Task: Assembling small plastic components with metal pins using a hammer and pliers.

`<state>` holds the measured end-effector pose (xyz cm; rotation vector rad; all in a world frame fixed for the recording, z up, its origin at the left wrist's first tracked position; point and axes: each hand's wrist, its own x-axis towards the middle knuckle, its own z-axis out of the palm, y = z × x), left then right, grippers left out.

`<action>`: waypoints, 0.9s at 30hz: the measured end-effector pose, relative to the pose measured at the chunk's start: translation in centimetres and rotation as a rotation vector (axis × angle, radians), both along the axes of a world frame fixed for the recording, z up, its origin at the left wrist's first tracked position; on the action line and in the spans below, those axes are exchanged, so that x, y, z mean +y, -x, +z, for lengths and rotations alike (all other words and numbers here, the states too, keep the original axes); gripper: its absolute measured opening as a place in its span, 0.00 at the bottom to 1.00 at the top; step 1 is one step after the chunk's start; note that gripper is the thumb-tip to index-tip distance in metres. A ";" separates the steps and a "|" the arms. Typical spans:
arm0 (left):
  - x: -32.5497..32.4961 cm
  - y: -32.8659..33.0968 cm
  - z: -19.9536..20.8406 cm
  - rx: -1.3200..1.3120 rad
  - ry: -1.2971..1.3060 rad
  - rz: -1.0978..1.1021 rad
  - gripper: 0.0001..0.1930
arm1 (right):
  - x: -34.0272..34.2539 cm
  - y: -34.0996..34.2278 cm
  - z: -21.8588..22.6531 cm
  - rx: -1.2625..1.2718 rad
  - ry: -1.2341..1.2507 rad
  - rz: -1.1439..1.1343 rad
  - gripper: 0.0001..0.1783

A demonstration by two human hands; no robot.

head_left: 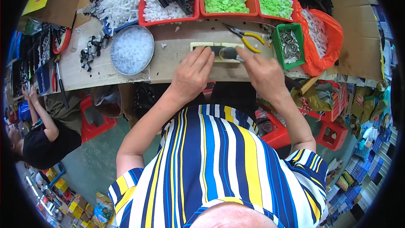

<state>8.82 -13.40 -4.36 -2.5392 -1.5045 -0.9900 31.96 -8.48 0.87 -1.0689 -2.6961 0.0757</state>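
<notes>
My left hand (193,74) has its fingers together, pressing on a dark strip-like part (216,50) that lies along a cream-coloured block (230,45) on the bench. My right hand (266,75) is closed round a hammer, whose dark round head (228,53) is over the block beside the left fingertips. The hammer's short grey shaft shows by the right fingers, and a dark handle end sticks out past the wrist. Fingers and hammer head hide part of the dark strip. Just behind the right hand lie pliers (249,38) with yellow handles.
Along the back stand red trays (168,22) of white and green plastic pieces. A round metal dish (132,50) of clear pieces and loose black-and-silver parts (90,52) sit left. To the right are a green bin (276,44) of metal pins and a red bag (333,38). Another person (46,139) works far left.
</notes>
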 end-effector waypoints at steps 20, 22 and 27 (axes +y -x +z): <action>1.8 -1.6 -0.5 0.024 -0.086 -0.069 0.15 | -0.2 -2.2 0.8 0.365 -0.075 -0.193 0.24; 1.7 -1.7 -0.5 0.022 -0.083 -0.071 0.14 | -0.2 -1.6 0.3 0.219 -0.109 -0.148 0.24; 1.7 -1.6 -0.1 0.009 -0.051 -0.070 0.15 | 1.3 -1.6 -0.2 0.110 0.070 -0.171 0.20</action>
